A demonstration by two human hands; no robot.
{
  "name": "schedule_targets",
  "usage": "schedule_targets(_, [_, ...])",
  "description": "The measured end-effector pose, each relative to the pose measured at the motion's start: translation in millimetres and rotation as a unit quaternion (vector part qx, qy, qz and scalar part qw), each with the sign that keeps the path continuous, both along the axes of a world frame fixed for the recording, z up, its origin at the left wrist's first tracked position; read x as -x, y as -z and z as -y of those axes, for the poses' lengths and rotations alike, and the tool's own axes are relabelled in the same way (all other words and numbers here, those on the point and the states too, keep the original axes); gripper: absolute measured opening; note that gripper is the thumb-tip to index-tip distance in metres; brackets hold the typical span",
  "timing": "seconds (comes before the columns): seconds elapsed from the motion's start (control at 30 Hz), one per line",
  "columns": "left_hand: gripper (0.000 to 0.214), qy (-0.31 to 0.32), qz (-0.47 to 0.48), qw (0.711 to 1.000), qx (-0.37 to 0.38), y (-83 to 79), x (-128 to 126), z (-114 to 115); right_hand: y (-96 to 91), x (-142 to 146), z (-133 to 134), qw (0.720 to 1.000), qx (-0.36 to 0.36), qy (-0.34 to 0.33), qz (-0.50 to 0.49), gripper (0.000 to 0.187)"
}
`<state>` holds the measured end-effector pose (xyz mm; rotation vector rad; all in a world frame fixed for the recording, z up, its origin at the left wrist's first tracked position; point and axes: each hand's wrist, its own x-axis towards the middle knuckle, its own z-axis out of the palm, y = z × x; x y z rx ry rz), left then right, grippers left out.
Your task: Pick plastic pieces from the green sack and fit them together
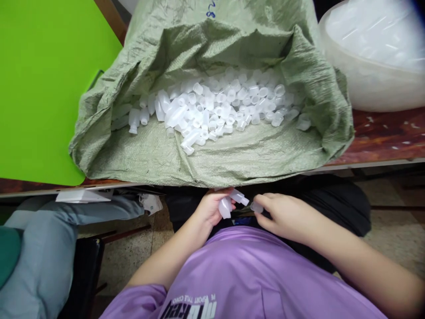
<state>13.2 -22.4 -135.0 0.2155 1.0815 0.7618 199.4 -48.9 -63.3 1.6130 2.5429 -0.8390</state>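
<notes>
our left hand (210, 209) grips small white bottles (229, 203); our right hand (286, 215), at three o'clock of it, pinches a cap (256, 207); sack (212, 164) at twelve

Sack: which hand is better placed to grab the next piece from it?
Right, probably. The right hand pinches only one small cap, while the left hand is full of vials. Both sit about equally near the sack.

The white tub (375, 88) runs off the top edge and looks blurry. The blue writing (211, 9) on the sack (199, 164) is cut off. The right hand (285, 215) hides most of a small cap (256, 207).
</notes>
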Motion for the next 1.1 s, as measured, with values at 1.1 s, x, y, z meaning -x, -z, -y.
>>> schedule_targets(1.1, [0.019,-0.097,-0.075,0.992,0.037,15.7,-21.3,4.5,87.4,6.9,6.9,0.976,-0.073,0.143,-0.147,0.04])
